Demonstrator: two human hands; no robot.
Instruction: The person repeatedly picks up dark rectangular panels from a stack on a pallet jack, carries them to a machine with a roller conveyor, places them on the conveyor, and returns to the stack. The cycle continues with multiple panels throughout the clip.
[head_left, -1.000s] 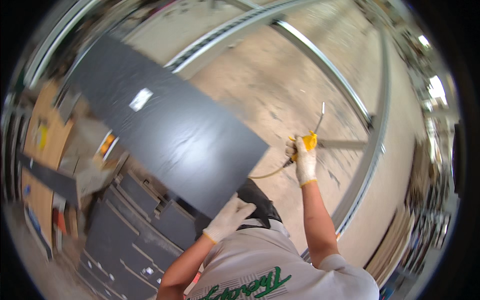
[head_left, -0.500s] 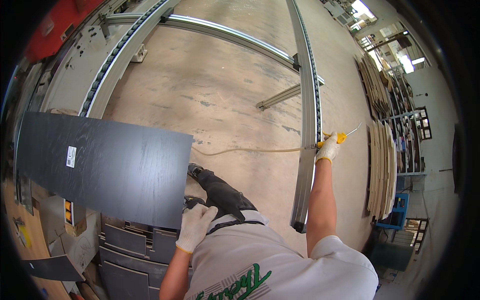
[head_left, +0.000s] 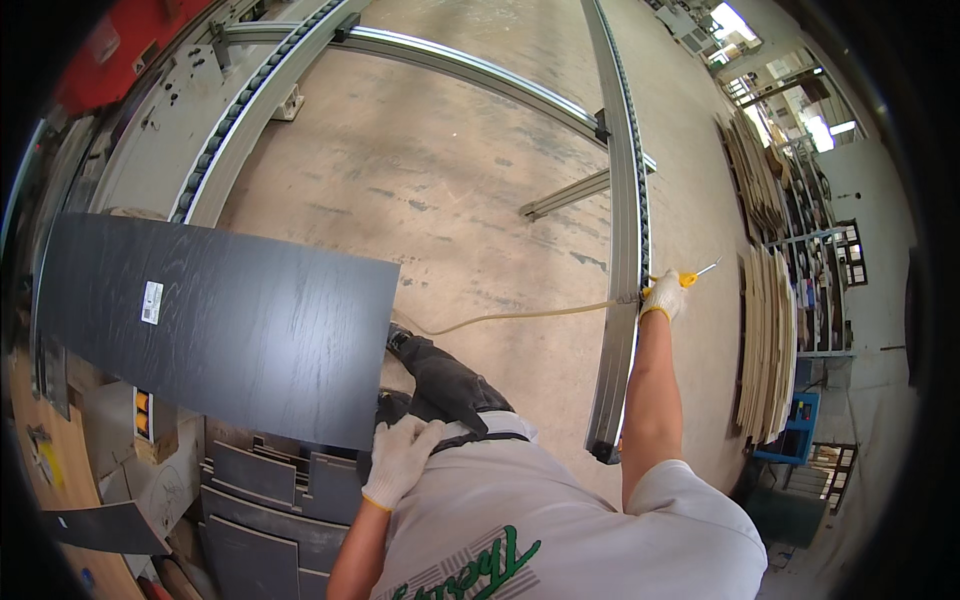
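My left hand [head_left: 397, 457], in a white glove, grips the near right corner of a large dark grey wood-grain panel [head_left: 220, 325] that is held flat and reaches out to my left. A small white label [head_left: 152, 302] is stuck on its top. My right hand [head_left: 663, 296], also gloved, is stretched out to the right and holds a yellow air blow gun [head_left: 690, 277] with a thin metal nozzle. A pale hose [head_left: 510, 317] runs from the gun back toward my body. That hand is just beside a metal roller rail [head_left: 628, 230].
Stacks of dark grey panels [head_left: 265, 500] lie on the floor below the held panel. A second roller rail [head_left: 240, 120] and a cross beam [head_left: 470, 70] frame the bare concrete floor [head_left: 450, 190]. Light wooden boards [head_left: 770, 340] lean at the right, with a blue bin [head_left: 795, 430].
The view has swung: the panel now lies lower left and flatter, my right hand with the blow gun has come to the right rail, and my left hand stays on the panel's corner.
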